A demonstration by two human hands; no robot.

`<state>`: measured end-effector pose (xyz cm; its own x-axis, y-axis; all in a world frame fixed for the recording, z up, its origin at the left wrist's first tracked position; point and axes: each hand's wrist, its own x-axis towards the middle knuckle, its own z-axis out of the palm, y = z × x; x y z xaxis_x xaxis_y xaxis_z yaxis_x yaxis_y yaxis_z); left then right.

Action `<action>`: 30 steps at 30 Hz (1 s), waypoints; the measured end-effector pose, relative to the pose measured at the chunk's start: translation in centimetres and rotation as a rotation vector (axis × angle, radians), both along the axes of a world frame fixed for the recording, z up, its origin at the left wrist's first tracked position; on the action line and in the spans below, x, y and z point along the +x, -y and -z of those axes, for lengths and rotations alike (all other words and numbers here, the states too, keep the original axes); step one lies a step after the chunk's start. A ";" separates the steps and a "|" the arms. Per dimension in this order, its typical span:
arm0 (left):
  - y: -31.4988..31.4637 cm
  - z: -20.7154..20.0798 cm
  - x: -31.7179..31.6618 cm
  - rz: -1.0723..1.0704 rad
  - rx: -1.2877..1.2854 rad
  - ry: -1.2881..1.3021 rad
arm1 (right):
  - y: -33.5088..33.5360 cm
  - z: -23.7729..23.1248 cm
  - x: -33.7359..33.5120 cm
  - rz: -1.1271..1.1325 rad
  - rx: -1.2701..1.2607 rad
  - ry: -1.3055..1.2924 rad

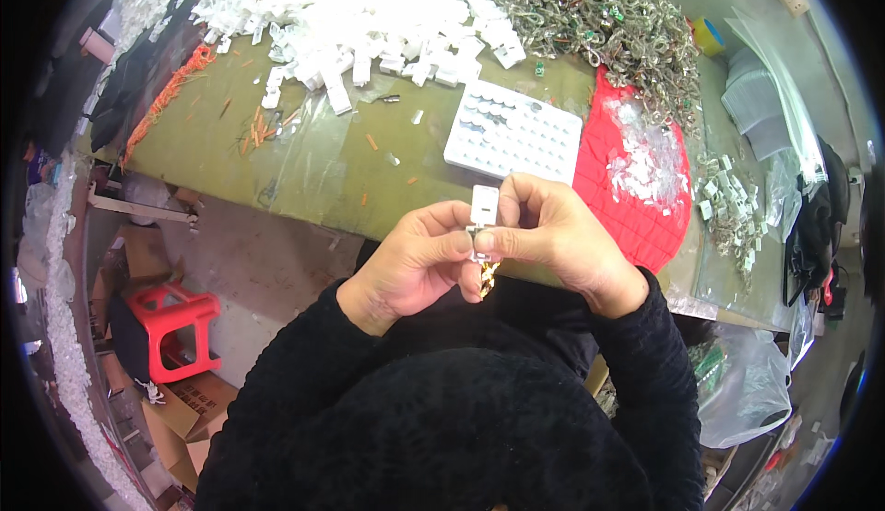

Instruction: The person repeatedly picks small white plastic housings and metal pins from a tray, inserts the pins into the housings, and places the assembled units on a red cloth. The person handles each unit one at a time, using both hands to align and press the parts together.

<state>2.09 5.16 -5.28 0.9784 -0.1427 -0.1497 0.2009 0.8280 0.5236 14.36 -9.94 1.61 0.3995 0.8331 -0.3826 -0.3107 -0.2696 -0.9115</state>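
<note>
Close to the table's front edge, both hands meet on one small white plastic piece [484, 205] with a flat rectangular top and a slot in it. My left hand [415, 257] pinches its lower end between thumb and fingers. From the other side, my right hand [558, 239] grips the same end, its thumb pressed across the front. A short gold-coloured chain-like strip [487, 279] hangs below the fingertips; how it joins the piece is hidden. Just beyond the hands lies a white tray [553, 147] with rows of round hollows, several holding dark round discs.
A large heap of white plastic pieces [369, 13] covers the back of the green table [332, 170]. Tangled metallic pieces [599, 13] lie at back right, beside a red cloth [636, 220] bearing clear bits. A red stool [175, 326] stands at lower left; a plastic bag [747, 391] hangs lower right.
</note>
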 end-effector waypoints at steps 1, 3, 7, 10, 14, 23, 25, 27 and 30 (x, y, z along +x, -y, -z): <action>-0.1 0.1 0.0 -0.014 -0.025 -0.002 | -0.1 -0.2 0.0 0.022 0.061 0.044; -0.4 0.1 -0.1 -0.055 -0.082 -0.012 | -0.3 -0.6 0.5 0.050 0.116 0.160; -1.2 0.1 0.1 -0.099 -0.136 -0.031 | -2.9 1.1 2.4 0.230 0.058 1.351; -1.3 0.4 0.1 -0.115 -0.137 0.005 | -3.6 2.7 3.3 0.109 -0.052 1.507; -1.6 1.0 0.1 -0.107 -0.169 0.016 | -3.5 3.2 3.5 0.064 -0.138 1.475; -1.6 0.8 0.2 -0.103 -0.191 -0.005 | -2.5 1.6 4.7 -0.051 -0.143 1.326; -1.7 0.7 0.4 -0.111 -0.189 0.013 | -2.4 1.7 4.7 -0.053 -0.172 1.314; -1.6 0.7 0.4 -0.122 -0.179 0.016 | -2.3 1.7 4.7 -0.058 -0.198 1.295; -1.6 0.6 0.4 -0.127 -0.193 -0.005 | -2.1 1.9 4.5 -0.019 -0.149 1.332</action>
